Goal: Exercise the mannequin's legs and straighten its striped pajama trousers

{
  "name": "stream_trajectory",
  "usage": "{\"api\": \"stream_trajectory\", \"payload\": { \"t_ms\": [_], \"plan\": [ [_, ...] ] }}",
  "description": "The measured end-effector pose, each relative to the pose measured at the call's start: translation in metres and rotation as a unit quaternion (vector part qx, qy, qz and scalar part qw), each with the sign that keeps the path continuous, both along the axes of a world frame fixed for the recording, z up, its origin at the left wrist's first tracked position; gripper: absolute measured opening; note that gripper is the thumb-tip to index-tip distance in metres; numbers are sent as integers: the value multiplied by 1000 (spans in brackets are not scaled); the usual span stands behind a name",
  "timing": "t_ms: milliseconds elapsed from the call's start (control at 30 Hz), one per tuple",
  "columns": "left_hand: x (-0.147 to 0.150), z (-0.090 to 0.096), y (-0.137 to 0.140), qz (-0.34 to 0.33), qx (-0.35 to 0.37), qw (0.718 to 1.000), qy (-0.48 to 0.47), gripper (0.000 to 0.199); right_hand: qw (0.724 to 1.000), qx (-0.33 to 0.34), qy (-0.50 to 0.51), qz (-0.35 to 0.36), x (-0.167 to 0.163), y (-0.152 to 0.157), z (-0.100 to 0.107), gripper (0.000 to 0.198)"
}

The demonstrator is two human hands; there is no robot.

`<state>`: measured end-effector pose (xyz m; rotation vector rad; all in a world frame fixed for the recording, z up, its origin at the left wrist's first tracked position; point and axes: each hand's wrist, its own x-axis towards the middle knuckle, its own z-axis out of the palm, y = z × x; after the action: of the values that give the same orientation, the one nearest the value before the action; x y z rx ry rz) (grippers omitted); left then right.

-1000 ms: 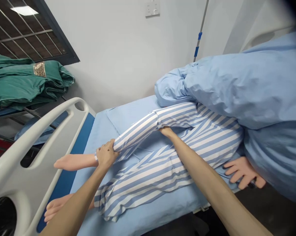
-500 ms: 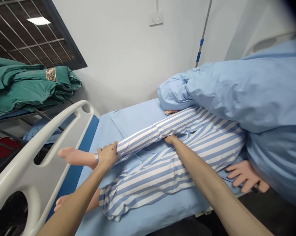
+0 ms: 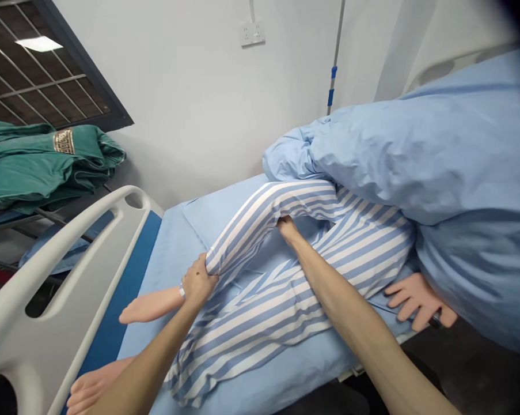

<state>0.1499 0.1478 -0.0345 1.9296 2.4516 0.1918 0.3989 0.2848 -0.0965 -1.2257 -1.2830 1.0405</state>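
A manikin in blue-and-white striped trousers [image 3: 281, 305] lies on a bed. Its far leg [image 3: 251, 222] is bent, with the knee raised off the sheet. My left hand [image 3: 199, 279] is closed round the lower shin above the ankle, over the trouser cuff; the bare foot [image 3: 151, 305] sticks out beyond it. Under the bent knee, my right hand [image 3: 288, 227] holds the leg from below, its fingers mostly hidden by the cloth. The near leg lies flat along the mattress, its foot [image 3: 95, 383] partly behind my left forearm.
A pale blue quilt [image 3: 415, 155] covers the manikin's upper body, and one manikin hand [image 3: 421, 300] shows at its edge. The bed's footboard [image 3: 82, 276] stands on the left. Folded green cloth [image 3: 48, 164] rests on a rack beyond it. A pole [image 3: 335, 63] stands by the wall.
The far leg has gone from nearly straight to bent, its knee raised. Both my hands have stayed on it, and its foot has shifted towards the knee. The view has moved slightly.
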Motion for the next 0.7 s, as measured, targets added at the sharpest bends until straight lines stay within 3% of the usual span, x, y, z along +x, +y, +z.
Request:
{"api": "stream_trajectory", "payload": {
  "t_ms": [133, 300, 533, 700],
  "plan": [
    [21, -9, 8, 14, 29, 999, -19, 46, 984, 85, 159, 13, -4, 0, 9, 30],
    [41, -22, 15, 26, 76, 996, -30, 51, 961, 88, 258, 35, -6, -2, 17, 27],
    [66, -28, 20, 15, 91, 993, -68, 53, 963, 83, 255, 26, 3, -7, 30, 31],
    [57, -22, 14, 3, 63, 996, -63, 52, 961, 69, 263, 50, 9, -9, 27, 25]
  ]
}}
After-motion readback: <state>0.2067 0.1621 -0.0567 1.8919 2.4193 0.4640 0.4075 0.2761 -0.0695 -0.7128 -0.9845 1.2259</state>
